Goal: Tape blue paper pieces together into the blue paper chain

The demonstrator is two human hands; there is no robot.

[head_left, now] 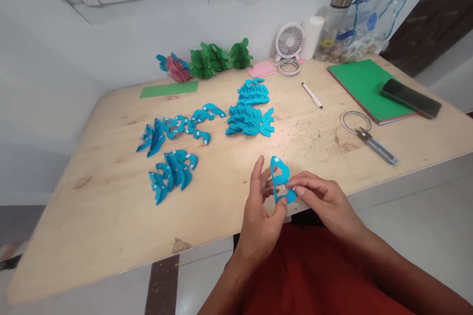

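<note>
Near the front edge of the table, a blue paper cutout point(281, 173) with openings in it is held upright between my hands. Small white tape pieces show on it. My left hand point(263, 211) grips its lower end, thumb in front and the other fingers behind. The fingertips of my right hand point(320, 196) are pinched at its right edge, by a small white bit. Beyond my hands lie blue cutouts point(244, 120) in a folded stack. To the left, more blue cutouts point(173, 172) with white tape bits are spread in loose groups.
Thread snips point(377, 146) and a tape roll point(355, 122) lie to the right, near a pen point(312, 95). A phone point(411, 98) rests on green paper point(364, 83). Along the wall stand green paper shapes point(218, 59), a small fan point(290, 41) and a bottle point(334, 24).
</note>
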